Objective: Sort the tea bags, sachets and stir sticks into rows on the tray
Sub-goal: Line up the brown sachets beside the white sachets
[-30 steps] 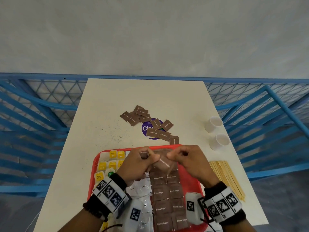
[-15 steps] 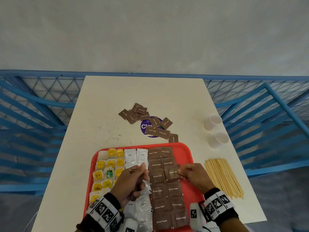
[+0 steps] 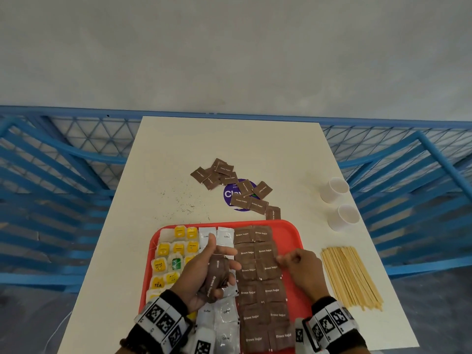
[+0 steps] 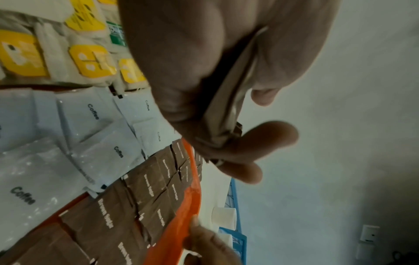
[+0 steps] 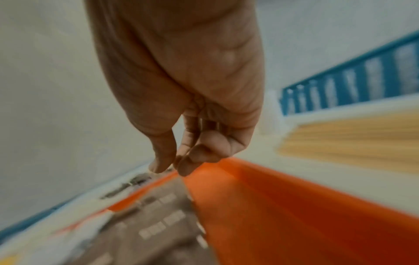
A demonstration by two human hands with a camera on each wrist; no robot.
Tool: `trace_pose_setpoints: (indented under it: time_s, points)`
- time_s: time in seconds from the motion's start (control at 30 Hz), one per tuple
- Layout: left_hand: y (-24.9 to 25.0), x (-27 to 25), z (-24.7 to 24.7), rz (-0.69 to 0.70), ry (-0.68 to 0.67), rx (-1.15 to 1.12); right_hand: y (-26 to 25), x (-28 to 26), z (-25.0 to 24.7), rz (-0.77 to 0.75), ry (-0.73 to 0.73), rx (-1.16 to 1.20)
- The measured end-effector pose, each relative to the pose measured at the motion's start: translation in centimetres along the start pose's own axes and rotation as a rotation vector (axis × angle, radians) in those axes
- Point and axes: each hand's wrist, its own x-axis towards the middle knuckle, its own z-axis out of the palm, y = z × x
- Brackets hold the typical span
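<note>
The red plastic tray is looking smooth; brown sachets looking matt paper; stir sticks looking bare wood.
</note>
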Motion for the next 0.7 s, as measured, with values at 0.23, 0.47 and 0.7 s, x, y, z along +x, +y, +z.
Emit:
trace_pose_setpoints:
  time_s: [0.23, 0.47, 0.7]
  points:
    - [0.1, -0.8, 1.5, -0.041, -0.153, 0.115, -9.0, -6.1, -0.4, -0.451, -0.276, 0.035]
    - [0.4, -1.9, 1.4, -0.015, -0.223, 0.222, -9.1, -6.4, -0.1, -0.462, -0.399, 0.071]
    - [0.7, -2.6, 1.3, 0.031, -0.274, 0.321, -9.1, -7.3, 0.0, -0.447, -0.405, 0.258]
